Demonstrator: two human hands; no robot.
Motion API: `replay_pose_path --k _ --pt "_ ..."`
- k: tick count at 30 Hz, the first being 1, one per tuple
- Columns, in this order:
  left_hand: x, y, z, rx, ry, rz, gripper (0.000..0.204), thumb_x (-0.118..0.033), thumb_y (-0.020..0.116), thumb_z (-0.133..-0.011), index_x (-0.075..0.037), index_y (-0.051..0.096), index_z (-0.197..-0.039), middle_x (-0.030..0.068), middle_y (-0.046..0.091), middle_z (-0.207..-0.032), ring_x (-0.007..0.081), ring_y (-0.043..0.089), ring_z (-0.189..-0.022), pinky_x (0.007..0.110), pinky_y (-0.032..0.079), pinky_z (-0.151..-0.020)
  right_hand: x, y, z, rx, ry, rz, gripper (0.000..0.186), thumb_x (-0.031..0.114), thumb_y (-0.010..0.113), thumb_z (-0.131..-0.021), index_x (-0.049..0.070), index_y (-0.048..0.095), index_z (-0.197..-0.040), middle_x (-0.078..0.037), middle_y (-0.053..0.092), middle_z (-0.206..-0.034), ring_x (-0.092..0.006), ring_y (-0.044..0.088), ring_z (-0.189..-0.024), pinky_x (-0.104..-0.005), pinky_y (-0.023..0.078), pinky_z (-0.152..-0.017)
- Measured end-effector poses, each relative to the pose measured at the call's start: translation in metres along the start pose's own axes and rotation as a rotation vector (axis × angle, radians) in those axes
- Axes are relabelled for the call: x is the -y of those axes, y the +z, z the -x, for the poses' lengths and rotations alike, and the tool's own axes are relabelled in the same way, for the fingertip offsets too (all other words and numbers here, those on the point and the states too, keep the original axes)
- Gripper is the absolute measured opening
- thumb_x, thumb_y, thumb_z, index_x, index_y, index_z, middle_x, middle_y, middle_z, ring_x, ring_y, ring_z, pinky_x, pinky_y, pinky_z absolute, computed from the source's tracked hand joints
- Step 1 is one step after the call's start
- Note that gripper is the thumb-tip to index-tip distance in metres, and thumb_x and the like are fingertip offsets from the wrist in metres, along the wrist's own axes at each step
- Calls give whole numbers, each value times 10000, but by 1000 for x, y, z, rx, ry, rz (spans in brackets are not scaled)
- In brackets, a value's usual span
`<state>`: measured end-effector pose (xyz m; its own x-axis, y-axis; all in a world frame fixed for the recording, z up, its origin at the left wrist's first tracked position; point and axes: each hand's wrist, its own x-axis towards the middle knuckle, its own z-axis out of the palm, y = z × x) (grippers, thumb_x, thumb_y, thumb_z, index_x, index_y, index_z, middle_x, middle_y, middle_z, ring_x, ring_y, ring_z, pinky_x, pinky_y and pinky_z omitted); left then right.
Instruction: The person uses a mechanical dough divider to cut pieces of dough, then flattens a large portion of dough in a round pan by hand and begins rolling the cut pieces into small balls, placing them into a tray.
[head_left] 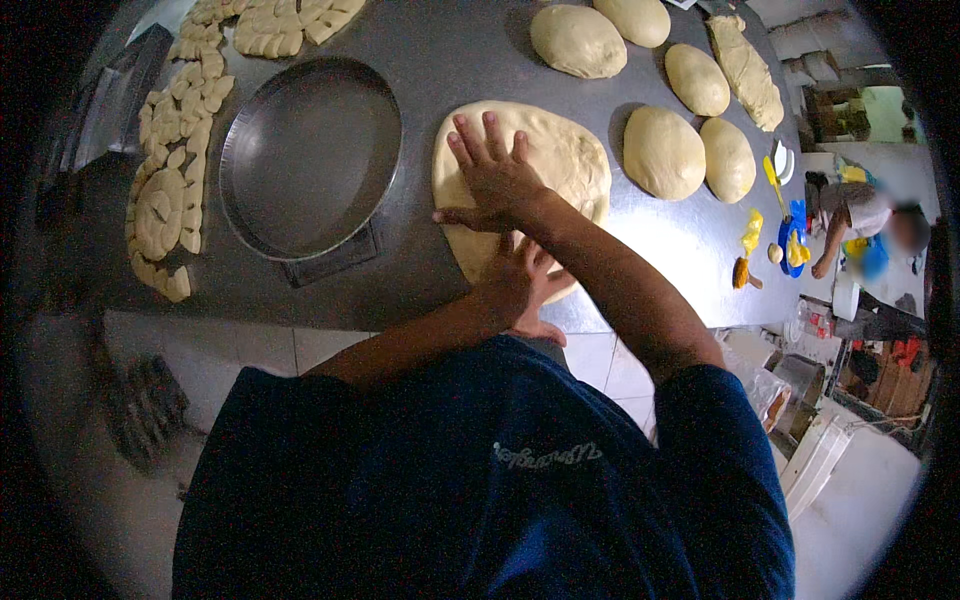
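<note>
A flattened slab of pale dough [575,150] lies on the dark metal table [420,270] in front of me. My right hand [496,185] presses on its upper left part, palm down with the fingers spread. Closer to my body, my left hand [515,285] rests at the dough's near edge, fingers apart; the right wrist partly covers it. Neither hand grasps anything. To the left of the dough sits a round, shallow metal pan [310,150] with nothing in it.
Several smooth dough balls, one a large ball [664,153], stand at the right, beside a long dough piece [746,75]. Decorated shaped dough [160,210] lines the far left. A blue container [795,245] with yellow stuff is near the right edge. Beyond is another person [850,215].
</note>
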<state>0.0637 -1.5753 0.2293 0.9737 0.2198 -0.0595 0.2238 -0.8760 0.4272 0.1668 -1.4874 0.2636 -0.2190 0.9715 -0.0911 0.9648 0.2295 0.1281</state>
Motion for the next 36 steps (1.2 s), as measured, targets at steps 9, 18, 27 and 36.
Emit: replay_pose_path --k 9,18,27,36 --pt "12 -27 -2 -259 124 51 1063 -859 555 -791 -126 455 -1554 278 327 -1622 463 460 -1373 719 234 -1145 -85 48 -18 68 132 -169 935 792 320 -965 113 308 -1608 -184 173 -1709 -458 208 -1548 -748 278 -1140" --pt "88 -32 -1 -361 -243 -115 1026 -772 468 -912 -44 296 -1614 351 141 -1658 534 258 -1476 654 78 -1223 -151 89 37 -133 227 222 782 656 264 -1055 190 114 -1665 -160 39 -1729 -438 187 -1559 -681 184 -1211" --pt "113 -15 -1 -214 -423 -98 1056 -782 415 -940 -60 126 -1655 284 29 -1702 538 191 -1510 646 22 -1234 -129 21 33 175 688 -701 754 584 356 -1058 176 166 -1664 -224 33 -1722 -488 21 -1572 -669 68 -1234" --pt "63 -85 -63 -673 -261 698 985 -731 286 -1012 -33 17 -1652 252 -17 -1715 428 6 -1587 558 2 -1262 -59 40 77 -725 746 -1048 754 505 334 -1075 -4 222 -1620 -230 48 -1718 -429 -11 -1589 -593 10 -1256"
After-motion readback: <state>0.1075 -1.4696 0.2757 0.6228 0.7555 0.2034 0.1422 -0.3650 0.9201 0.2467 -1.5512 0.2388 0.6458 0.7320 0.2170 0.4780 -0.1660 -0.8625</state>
